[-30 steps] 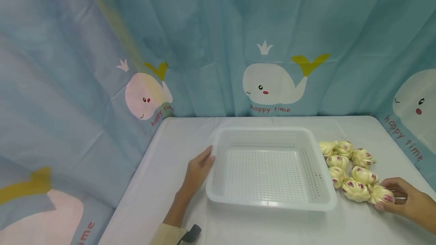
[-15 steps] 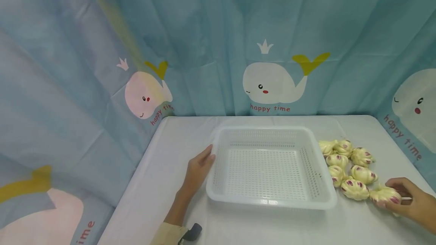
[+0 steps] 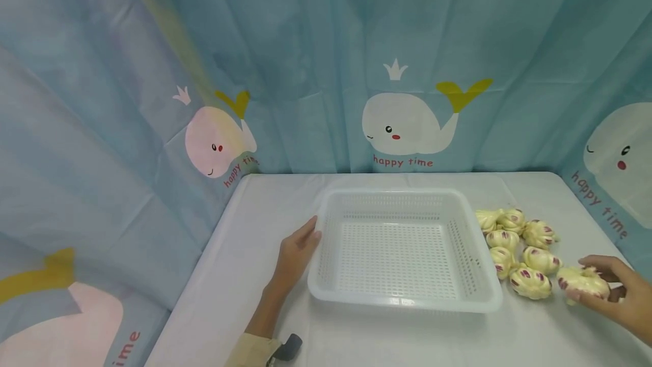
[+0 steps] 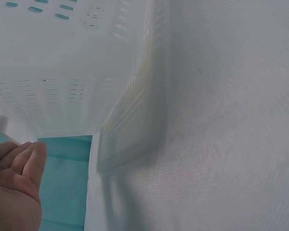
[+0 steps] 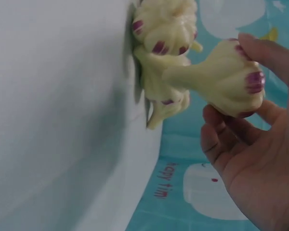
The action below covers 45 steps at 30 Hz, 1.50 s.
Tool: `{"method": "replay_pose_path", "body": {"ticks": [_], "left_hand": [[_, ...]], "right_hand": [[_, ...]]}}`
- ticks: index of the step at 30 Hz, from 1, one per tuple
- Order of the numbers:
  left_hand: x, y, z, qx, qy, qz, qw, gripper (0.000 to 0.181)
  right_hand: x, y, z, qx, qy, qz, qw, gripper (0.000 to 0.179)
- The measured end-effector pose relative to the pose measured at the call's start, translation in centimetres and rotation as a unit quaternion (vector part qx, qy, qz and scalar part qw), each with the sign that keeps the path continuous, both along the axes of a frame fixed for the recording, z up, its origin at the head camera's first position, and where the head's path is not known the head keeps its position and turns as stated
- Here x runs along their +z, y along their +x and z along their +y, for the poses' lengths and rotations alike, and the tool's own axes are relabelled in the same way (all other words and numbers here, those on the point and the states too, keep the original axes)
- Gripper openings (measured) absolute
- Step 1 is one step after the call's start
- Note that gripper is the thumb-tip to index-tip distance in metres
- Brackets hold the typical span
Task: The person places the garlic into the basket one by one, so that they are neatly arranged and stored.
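Note:
My right hand [image 3: 626, 293] holds a garlic bulb [image 3: 583, 283], cream with purple patches. In the right wrist view the thumb and fingers grip this garlic bulb [image 5: 231, 82] by its rounded end, the stem pointing away from the palm. Several more garlic bulbs [image 3: 530, 282] lie bunched on the table just left of that hand. My left hand [image 3: 295, 256] grips the left rim of a white plastic basket [image 3: 402, 302], which has a slotted floor and walls. The left wrist view has the left hand [image 4: 19, 178] at the rim of the basket [image 4: 62, 53], its thumb mostly hidden.
A white cloth covers the table [image 3: 254, 225], whose back edge runs along a blue curtain [image 3: 316, 72] printed with whales. The basket sits mid-table, its right wall close beside the bunched garlic bulbs.
My right hand has drawn one garlic bulb off the bunch, to the right and up, and the bulb has turned in its fingers. My left hand and the basket stay put.

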State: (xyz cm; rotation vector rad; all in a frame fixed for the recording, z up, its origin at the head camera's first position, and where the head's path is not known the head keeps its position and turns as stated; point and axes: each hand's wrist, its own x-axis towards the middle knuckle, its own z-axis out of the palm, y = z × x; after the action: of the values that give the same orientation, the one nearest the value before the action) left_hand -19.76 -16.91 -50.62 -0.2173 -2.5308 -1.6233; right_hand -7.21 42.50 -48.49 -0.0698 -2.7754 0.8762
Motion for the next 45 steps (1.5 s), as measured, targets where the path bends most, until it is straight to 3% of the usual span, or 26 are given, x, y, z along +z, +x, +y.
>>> {"method": "replay_pose_path", "body": {"ticks": [5,12,19,23,26,31,40,45], "left_hand": [[0.0,-0.1,0.0,-0.004,0.005,0.003,1.0,0.058],[-0.1,0.0,0.0,-0.008,0.017,0.001,0.9998,0.058],[-0.2,0.1,0.1,-0.007,0.026,0.006,0.9996,0.056],[-0.2,0.2,0.2,-0.005,0.022,0.005,0.9997,0.056],[-0.3,0.1,0.1,-0.005,0.024,0.008,0.9997,0.057],[-0.3,0.2,0.1,-0.009,0.024,0.012,0.9996,0.057],[-0.2,0.0,0.2,-0.014,0.039,0.005,0.9991,0.058],[-0.3,0.1,0.2,-0.006,0.038,0.003,0.9993,0.058]], "right_hand": [[1.1,-0.2,-1.0,0.004,0.039,-0.013,0.9991,0.07],[1.8,-0.6,-2.3,0.003,-0.011,0.01,0.9999,0.072],[2.3,-1.1,-2.8,0.005,0.034,-0.002,0.9994,0.076],[2.2,-1.2,-3.4,0.003,-0.012,0.031,0.9995,0.069],[2.2,-1.2,-3.8,0.025,-0.042,0.061,0.997,0.068],[2.5,-1.6,-4.2,0.051,-0.051,0.095,0.9929,0.065],[3.1,-2.4,-4.8,0.077,-0.069,0.108,0.9888,0.068],[3.3,-2.7,-5.7,0.069,-0.069,0.088,0.9913,0.066]]}}
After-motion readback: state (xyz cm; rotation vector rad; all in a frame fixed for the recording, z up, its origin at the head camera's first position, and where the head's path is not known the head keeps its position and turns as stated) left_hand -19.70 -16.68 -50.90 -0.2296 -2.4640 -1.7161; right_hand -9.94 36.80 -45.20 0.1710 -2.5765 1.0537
